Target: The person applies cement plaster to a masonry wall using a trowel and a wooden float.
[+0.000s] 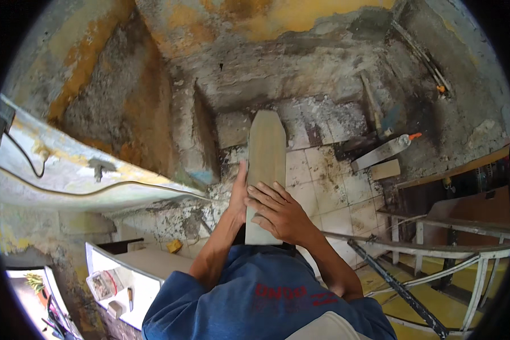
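Note:
A long pale greyish board (267, 147), tapered at its far end, extends away from my body in the middle of the head view. My left hand (237, 198) holds it along the left edge, with some of the fingers hidden by the board. My right hand (276, 212) lies across the top of the board's near half, its fingers stretched out and slightly apart. The board's near end is against or just above my blue shirt.
Stained plaster walls (238, 73) surround a dirty tiled floor (323, 181). A grimy tube with an orange tip (379, 153) and a small block (385, 170) lie right. Metal railings (447, 243) stand lower right. A white shelf (147, 266) with small items is lower left.

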`<control>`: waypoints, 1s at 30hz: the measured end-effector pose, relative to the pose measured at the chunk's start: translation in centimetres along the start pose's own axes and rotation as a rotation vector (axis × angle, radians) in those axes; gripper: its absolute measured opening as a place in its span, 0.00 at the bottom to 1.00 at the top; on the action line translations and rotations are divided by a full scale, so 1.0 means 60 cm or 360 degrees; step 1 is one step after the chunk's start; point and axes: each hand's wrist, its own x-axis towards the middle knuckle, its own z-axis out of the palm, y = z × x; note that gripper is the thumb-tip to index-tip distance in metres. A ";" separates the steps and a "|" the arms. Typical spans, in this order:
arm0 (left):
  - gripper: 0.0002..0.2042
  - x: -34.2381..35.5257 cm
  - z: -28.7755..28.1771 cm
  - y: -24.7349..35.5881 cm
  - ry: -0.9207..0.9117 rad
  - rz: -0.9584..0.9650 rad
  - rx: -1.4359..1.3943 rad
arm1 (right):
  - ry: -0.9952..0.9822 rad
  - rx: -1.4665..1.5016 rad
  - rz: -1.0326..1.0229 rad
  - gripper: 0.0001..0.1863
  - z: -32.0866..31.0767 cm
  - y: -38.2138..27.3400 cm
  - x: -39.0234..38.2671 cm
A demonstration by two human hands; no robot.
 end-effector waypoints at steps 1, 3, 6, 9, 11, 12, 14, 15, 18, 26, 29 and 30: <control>0.36 0.014 -0.009 0.005 0.0020 0.0006 -0.0048 | 0.0005 -0.0047 0.0008 0.21 0.000 0.028 0.017; 0.35 0.047 -0.056 0.026 -0.0037 0.0043 -0.0077 | 0.0034 -0.0087 0.0073 0.20 0.004 0.107 0.037; 0.34 0.102 -0.106 0.103 0.0236 0.0115 0.0042 | 0.0363 0.0031 0.0177 0.13 -0.041 0.186 0.099; 0.36 0.174 -0.193 0.246 0.0508 0.0556 0.1262 | 0.0269 0.0285 0.0581 0.15 -0.070 0.243 0.185; 0.44 0.190 -0.186 0.322 0.0807 0.0612 0.1370 | 0.0198 0.0092 0.0626 0.15 -0.082 0.293 0.214; 0.44 0.191 -0.211 0.341 0.0847 0.0588 0.1335 | 0.0145 0.0111 0.0623 0.15 -0.070 0.316 0.221; 0.46 0.164 -0.306 0.371 0.1089 0.0734 0.0988 | 0.0106 0.0286 0.1097 0.16 -0.015 0.355 0.204; 0.46 0.139 -0.320 0.384 0.1158 0.0862 0.0898 | 0.0018 0.0304 0.1149 0.16 0.004 0.369 0.192; 0.43 0.160 -0.328 0.419 0.1426 0.0839 0.0594 | 0.0022 0.0598 0.1681 0.15 0.089 0.485 0.111; 0.35 0.279 -0.404 0.390 0.1260 0.0244 -0.0022 | -0.0846 0.0786 0.2292 0.14 0.193 0.615 -0.173; 0.28 0.358 -0.441 0.314 0.1280 0.0146 -0.0333 | -0.0758 0.0556 0.1971 0.14 0.212 0.719 -0.159; 0.26 0.379 -0.476 0.277 0.1179 0.0136 -0.0311 | -0.0636 0.0546 0.1842 0.14 0.228 0.765 -0.149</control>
